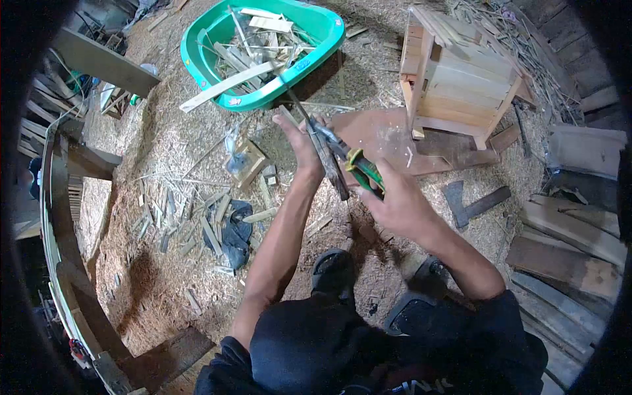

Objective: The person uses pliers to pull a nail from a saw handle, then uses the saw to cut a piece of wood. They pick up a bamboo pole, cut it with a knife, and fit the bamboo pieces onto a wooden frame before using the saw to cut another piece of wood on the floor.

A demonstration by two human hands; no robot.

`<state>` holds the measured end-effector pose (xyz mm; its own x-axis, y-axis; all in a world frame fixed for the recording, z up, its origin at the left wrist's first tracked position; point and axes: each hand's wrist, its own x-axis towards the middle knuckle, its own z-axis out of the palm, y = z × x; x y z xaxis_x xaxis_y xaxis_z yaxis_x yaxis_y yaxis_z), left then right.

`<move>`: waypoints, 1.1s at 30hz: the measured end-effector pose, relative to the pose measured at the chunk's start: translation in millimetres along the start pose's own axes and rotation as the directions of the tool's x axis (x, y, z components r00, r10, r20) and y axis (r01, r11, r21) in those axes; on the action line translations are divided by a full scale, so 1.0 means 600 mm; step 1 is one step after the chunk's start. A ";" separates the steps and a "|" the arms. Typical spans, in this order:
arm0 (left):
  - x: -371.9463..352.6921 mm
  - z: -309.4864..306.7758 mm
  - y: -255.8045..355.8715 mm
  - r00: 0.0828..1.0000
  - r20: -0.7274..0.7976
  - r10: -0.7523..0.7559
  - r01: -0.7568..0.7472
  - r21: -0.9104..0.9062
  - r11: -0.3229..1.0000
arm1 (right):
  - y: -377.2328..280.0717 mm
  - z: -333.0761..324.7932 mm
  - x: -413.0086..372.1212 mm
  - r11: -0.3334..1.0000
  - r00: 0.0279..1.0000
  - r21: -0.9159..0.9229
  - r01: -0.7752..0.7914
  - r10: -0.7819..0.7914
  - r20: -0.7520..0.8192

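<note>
In the head view, my right hand (405, 204) is wrapped round the handle of a tool with a green and yellow handle (359, 164). From it, a long thin metal part runs up and left over the green tub (263, 105). My left hand (304, 148) holds a dark, worn bar-shaped piece (331, 164) alongside that tool, its thumb pointing up and away. The two pieces cross or lie against each other between my hands; the exact kind of the dark piece I cannot tell. My left fingers are partly hidden behind it.
Wood offcuts fill the green tub, and a pale strip (227, 87) lies across its rim. A wooden box-like frame (461, 85) stands on a brown board (375, 131). An axe (471, 205) lies at right near stacked planks (566, 263). Wood shavings cover the floor.
</note>
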<state>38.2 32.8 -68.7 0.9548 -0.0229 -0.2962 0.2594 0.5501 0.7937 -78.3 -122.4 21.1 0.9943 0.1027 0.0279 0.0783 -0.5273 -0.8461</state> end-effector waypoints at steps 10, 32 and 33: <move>-0.008 -0.001 0.015 0.708 0.690 -0.149 0.522 -0.370 0.769 | 0.026 -0.063 0.023 0.977 0.913 0.159 0.145 -0.070 -0.402; 0.096 -0.045 -0.064 0.539 0.480 -0.692 -0.175 0.867 0.466 | 0.304 0.032 -0.018 0.828 0.896 0.514 -0.223 0.382 -0.226; 0.106 -0.032 -0.045 0.494 0.491 -0.718 -0.266 0.871 0.413 | 0.306 0.029 -0.023 0.844 0.901 0.489 -0.220 0.368 -0.231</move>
<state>89.2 32.6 -119.5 0.3565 -0.8159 -0.4553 -0.0206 -0.4940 0.8692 -79.1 -205.7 -143.9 0.9411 -0.2962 -0.1630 -0.1875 -0.0558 -0.9807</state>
